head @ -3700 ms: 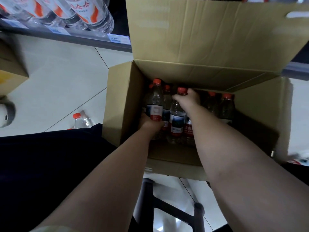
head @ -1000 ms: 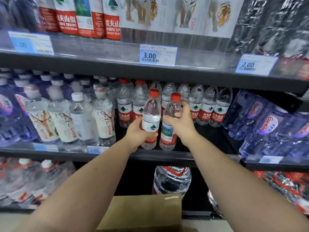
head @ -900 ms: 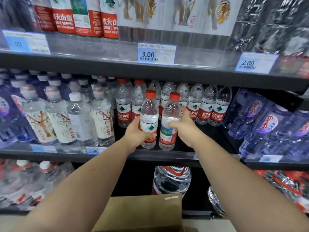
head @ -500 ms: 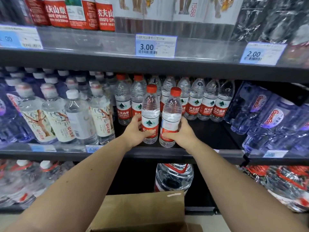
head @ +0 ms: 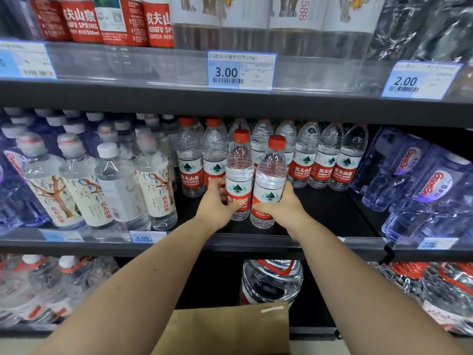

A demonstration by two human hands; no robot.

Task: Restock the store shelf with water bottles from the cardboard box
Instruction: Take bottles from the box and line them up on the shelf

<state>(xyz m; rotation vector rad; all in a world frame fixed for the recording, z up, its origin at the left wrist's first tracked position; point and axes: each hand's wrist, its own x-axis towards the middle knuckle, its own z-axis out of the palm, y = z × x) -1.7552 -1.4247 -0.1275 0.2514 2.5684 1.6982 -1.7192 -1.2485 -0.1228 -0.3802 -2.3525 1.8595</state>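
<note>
My left hand (head: 216, 206) grips a red-capped, red-labelled water bottle (head: 239, 170) near its base. Close beside it my right hand (head: 282, 208) grips a second bottle of the same kind (head: 270, 175). Both bottles stand upright on or just above the dark middle shelf (head: 320, 216), in front of a row of the same red-labelled bottles (head: 322, 155) at the back. A flap of the cardboard box (head: 225, 329) shows at the bottom edge; its inside is hidden.
White-capped bottles with tree labels (head: 115, 180) fill the shelf to the left. Blue wrapped bottle packs (head: 422, 185) lie to the right. A large jug (head: 271, 280) sits on the lower shelf. Price tags (head: 240, 70) line the upper shelf rail.
Both hands came up out of the box, each with a bottle, and carried them to the middle shelf. Over the last second the bottles moved lower and further in over the shelf.
</note>
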